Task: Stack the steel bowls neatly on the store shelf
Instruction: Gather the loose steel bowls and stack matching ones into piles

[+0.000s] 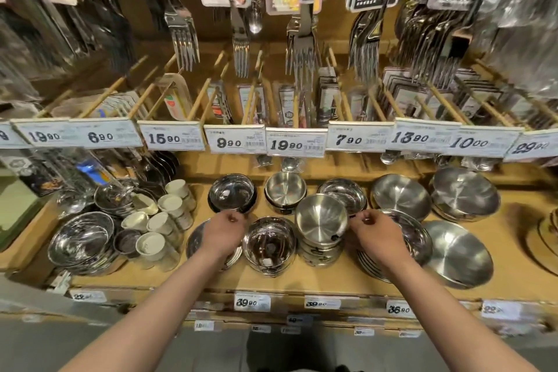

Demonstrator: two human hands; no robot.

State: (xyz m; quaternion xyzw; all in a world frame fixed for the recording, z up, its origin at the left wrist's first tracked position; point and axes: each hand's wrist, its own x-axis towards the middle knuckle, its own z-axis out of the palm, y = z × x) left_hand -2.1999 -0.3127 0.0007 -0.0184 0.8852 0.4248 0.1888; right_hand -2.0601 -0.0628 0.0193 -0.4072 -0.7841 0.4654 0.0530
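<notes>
Many round steel bowls (321,219) (shiny, nested)

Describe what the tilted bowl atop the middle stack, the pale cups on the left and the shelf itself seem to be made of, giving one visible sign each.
Tilted bowl: steel with a brushed, satin finish; soft grey sheen and faint concentric rings.
Pale cups: probably ceramic or plastic; opaque cream, no reflections, so it stays open.
Shelf: wood or wood-look board; warm tan, matte surface.
</notes>
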